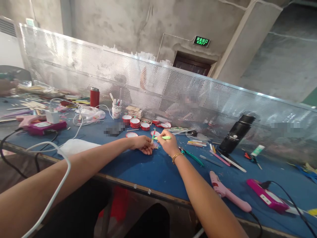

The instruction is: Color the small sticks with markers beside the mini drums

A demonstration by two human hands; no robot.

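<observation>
The left hand point(143, 144) pinches a small striped stick point(153, 136) between thumb and fingers; its lower end is hidden by the fingertips, and the marks of green, red and white on it are too small to read. The right hand point(168, 142) is closed around a yellow-green marker point(165, 138), whose middle is partly covered by the fingers. The marker lies nearly level, its long axis running left to right across the view, with its narrow end toward the stick. Whether the two touch cannot be made out. The stick stands close to upright, its top leaning slightly right.

Both are held over the blue table point(146, 172), nearer its far edge at the perforated panel point(158, 79) than its right or left end. Small colourful bits point(156, 145) lie beneath the hands, partly hidden by them. Just behind is a red-rimmed dish point(155, 133), partly covered by the stick and right hand; more red-rimmed dishes point(135, 123) are stacked toward the far edge, near a cup of pens point(116, 110).

A dark item point(114, 129) left of the dishes is blurred out. Toward the near right edge lies a pink glue gun point(229, 194); its cord drops out of sight. At the far left, another person's hand point(7, 86) is cut off and blurred.
</observation>
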